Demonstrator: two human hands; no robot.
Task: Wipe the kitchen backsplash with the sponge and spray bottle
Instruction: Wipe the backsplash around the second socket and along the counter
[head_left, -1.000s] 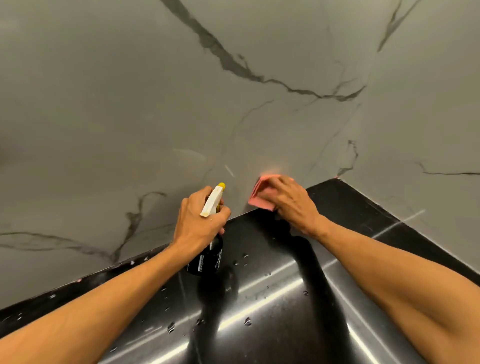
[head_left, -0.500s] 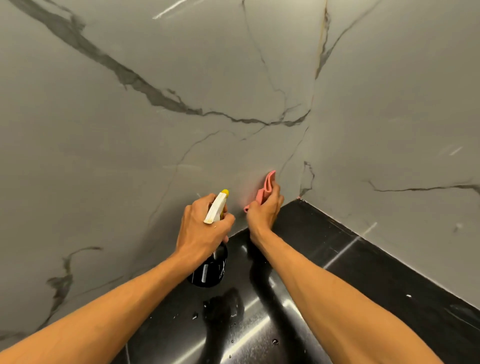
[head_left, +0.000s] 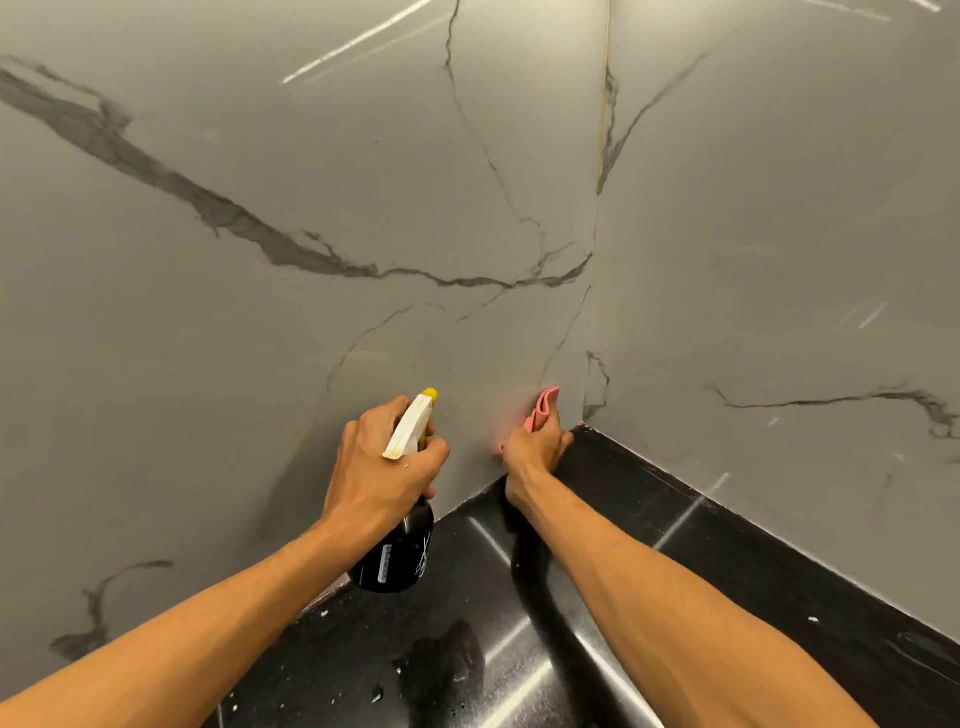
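Note:
My left hand (head_left: 384, 467) grips the neck of a black spray bottle (head_left: 397, 558) with a white trigger head and a yellow nozzle that points at the grey marble backsplash (head_left: 311, 322). My right hand (head_left: 535, 449) holds a pink sponge (head_left: 544, 408) against the bottom of the backsplash, just left of the corner. Most of the sponge is hidden behind my fingers. The bottle hangs above the black countertop (head_left: 701, 561).
A second marble wall panel (head_left: 779, 260) meets the backsplash at a corner seam on the right. The glossy black countertop carries water drops and white specks near its front. Dark veins cross both panels.
My right hand slid the sponge rightward along the base of the backsplash toward the corner and turned it on edge. The view swung right and up. My left hand kept the bottle.

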